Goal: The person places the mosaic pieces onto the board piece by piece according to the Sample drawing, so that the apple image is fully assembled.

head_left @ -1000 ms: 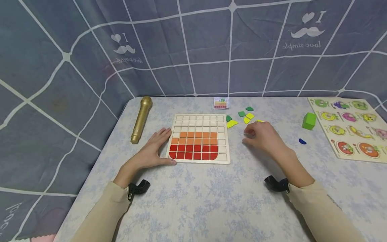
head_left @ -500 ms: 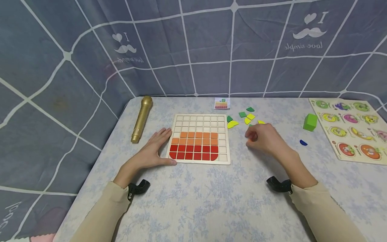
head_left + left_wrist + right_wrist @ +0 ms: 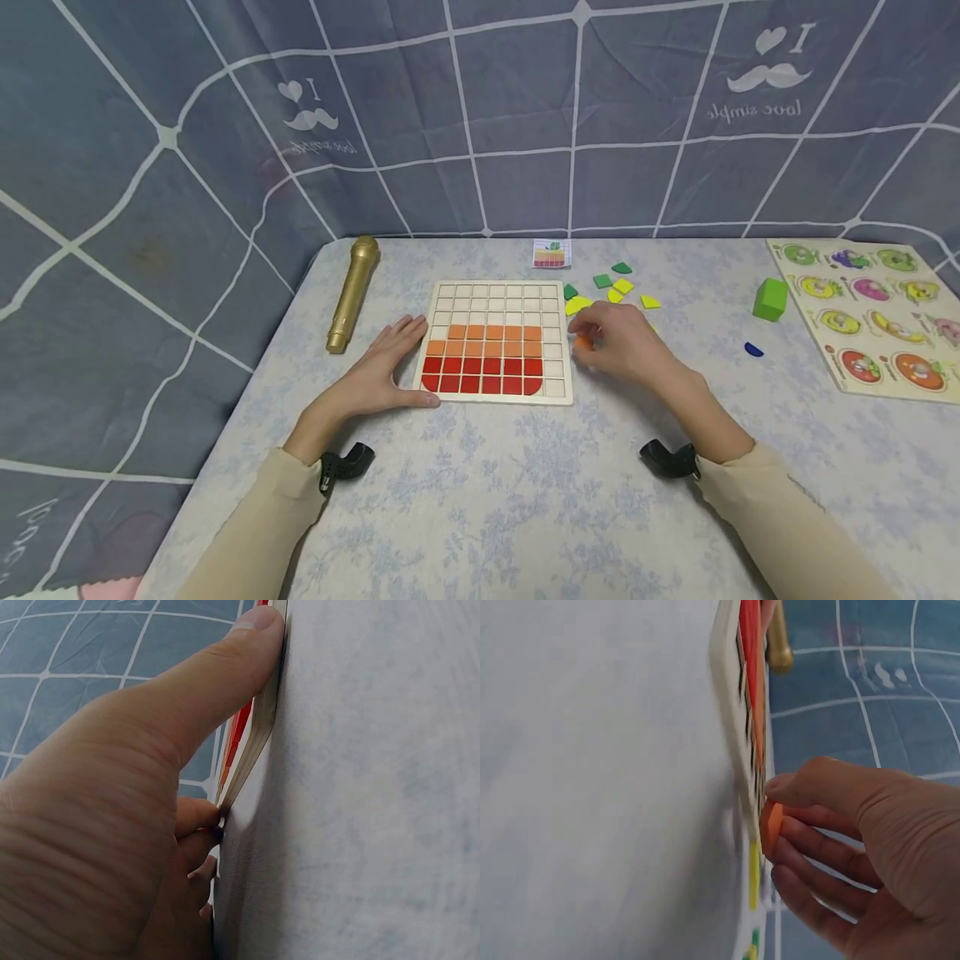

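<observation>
Head view: the left hand (image 3: 378, 375) lies flat on the desk (image 3: 525, 492), fingers straight, thumb pressed along the near-left edge of the board (image 3: 555, 390). The right hand (image 3: 618, 343) pinches an orange tile (image 3: 583, 342) between thumb and fingertips, just beside the board's right edge. Right wrist view shows the tile (image 3: 771, 827) held by its faces, close to the board's rim. Red and orange rows fill the lower grid. A light pinch could let the tile slip or tilt and catch on a cell's ridge. The sleeve (image 3: 757, 508) could sweep the loose yellow pieces (image 3: 577, 305) nearby.
</observation>
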Motion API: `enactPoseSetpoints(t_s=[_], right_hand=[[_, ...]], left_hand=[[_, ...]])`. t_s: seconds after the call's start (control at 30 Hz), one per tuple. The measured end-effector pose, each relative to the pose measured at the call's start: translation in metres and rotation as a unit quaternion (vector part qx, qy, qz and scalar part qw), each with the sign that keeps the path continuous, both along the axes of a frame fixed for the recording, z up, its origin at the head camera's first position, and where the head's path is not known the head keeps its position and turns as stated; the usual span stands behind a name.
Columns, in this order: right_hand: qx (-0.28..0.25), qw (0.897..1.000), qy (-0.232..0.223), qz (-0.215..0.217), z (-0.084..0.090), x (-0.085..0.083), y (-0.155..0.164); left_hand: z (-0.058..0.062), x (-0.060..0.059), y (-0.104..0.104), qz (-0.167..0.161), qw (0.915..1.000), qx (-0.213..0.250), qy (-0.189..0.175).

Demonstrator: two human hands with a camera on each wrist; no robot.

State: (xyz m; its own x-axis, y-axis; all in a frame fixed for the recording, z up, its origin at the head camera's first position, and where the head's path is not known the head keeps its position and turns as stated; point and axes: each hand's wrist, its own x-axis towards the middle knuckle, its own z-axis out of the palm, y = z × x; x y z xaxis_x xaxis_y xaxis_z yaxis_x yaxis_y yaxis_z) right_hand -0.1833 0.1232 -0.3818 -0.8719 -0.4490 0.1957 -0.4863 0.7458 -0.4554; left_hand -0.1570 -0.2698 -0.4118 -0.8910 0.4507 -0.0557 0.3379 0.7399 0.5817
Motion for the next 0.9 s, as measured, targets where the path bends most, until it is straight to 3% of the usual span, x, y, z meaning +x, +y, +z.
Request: enactPoseSetpoints(t_s=[0.17,0.57,0.9], right_hand=[[-0.027,0.999,-0.015,0.029,0.003,-0.009,-0.028],[-0.036,0.996,-0.039,0.073,0.0,-0.032,-0.109],[-0.021,0.996,-0.037,0.081,0.0,-0.042,-0.161]], left_hand=[[0.0,-0.001,0.001,-0.002,1.0,0.002,0.006],[0.002,-0.002,0.001,-0.002,1.0,0.004,0.005],[0.002,0.001,-0.001,0.001,1.0,0.004,0.002]])
